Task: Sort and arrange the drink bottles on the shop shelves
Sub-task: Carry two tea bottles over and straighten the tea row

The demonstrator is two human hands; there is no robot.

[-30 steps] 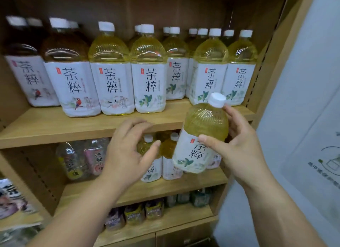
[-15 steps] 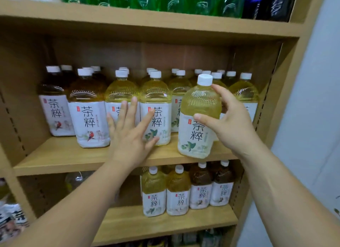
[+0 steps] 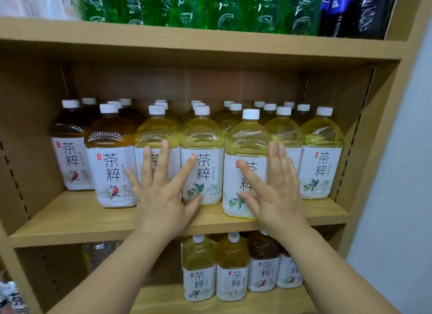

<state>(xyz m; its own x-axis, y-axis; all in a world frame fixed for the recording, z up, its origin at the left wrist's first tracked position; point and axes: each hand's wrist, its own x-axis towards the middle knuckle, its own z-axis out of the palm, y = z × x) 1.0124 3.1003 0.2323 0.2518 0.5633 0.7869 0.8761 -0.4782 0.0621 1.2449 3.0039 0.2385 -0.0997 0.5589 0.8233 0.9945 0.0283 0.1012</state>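
Head camera, and both your hands are flat and spread wide, gripping nothing. Your right hand [image 3: 275, 196] has straight fingers laid over the label of the pale tea bottle [image 3: 247, 138]. It stands upright just ahead of your palm, proud of its row and close to the shelf [image 3: 70, 222] lip, so this looks like a push to seat it back. Your left hand [image 3: 161, 196] fans across the yellow bottles [image 3: 201, 136] beyond its fingertips, likely steadying them so the fronts line up. Actual contact I can't confirm.

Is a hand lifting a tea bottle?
No, the left hand and right hand are spread flat, and the front tea bottle stands on the shelf.
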